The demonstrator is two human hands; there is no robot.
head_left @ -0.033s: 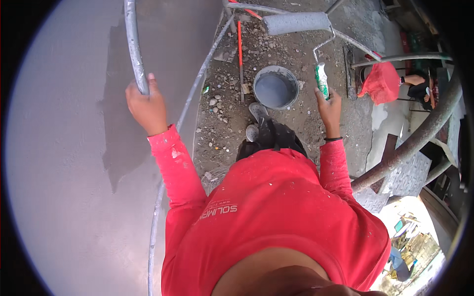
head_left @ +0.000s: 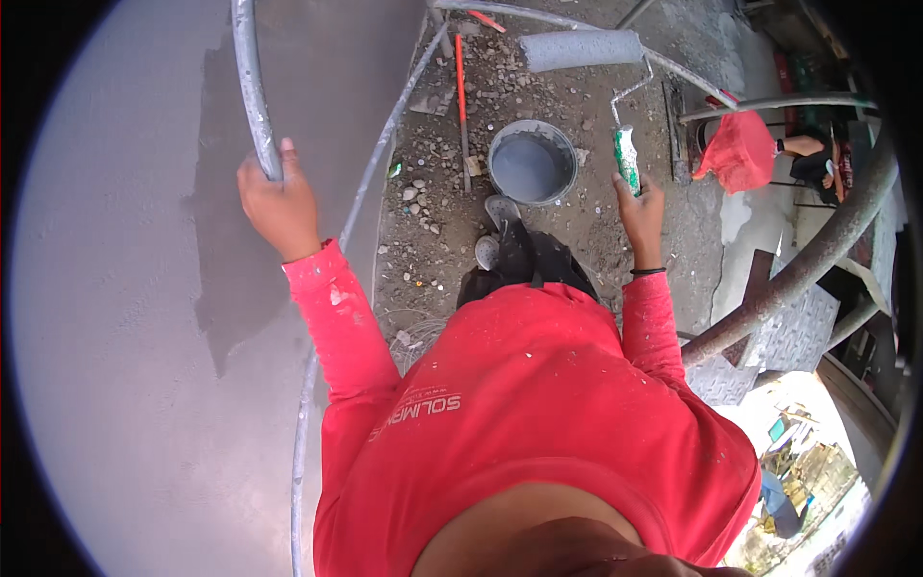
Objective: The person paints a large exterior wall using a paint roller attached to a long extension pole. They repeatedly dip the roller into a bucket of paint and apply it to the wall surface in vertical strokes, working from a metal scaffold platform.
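Observation:
My left hand [head_left: 281, 202] is closed around the lower end of a grey, paint-spattered metal pipe [head_left: 252, 87], beside the grey wall. In my right hand [head_left: 641, 219] is the green and white handle of a paint roller [head_left: 582, 51], its wide sleeve coated in grey and held out ahead of me. Between the hands, on the ground beyond my feet, stands a round bucket [head_left: 492, 178] with grey paint or slurry inside. A darker, wet-looking patch [head_left: 240, 202] spreads over the wall next to my left hand.
Scaffold tubes cross the scene, one thin brace [head_left: 370, 183] along the wall and a thick pipe [head_left: 798, 279] at right. An orange and grey rod [head_left: 461, 106] lies on stony ground. Red cloth [head_left: 738, 152] hangs at far right near another person [head_left: 817, 168]. Metal planks [head_left: 788, 327] lie lower right.
The view has shifted slightly, so the bucket and ground appear a little higher and further left. Both hands keep the same holds on the pipe and the paint roller.

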